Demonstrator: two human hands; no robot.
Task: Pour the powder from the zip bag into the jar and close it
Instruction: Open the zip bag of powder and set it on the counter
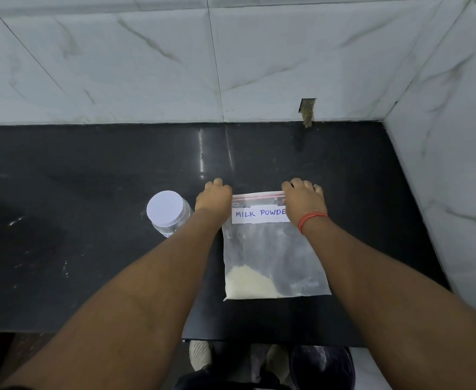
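A clear zip bag (273, 249) lies flat on the black counter (90, 249), with a white label reading "MILK POWDE…" and a red zip strip along its far edge. Pale powder (248, 282) sits in its near left corner. My left hand (214, 197) grips the bag's far left corner, fingers curled over the zip edge. My right hand (304, 199) grips the far right corner the same way; a red thread is tied round that wrist. A clear jar (172, 223) with a white lid (168, 208) on it stands just left of my left wrist.
A marble-tiled wall (231, 66) runs behind the counter and another closes it on the right (456, 164). A small rough hole (307, 111) breaks the back wall at counter level. Feet and a dark bucket-like object (324, 364) show below the counter's front edge.
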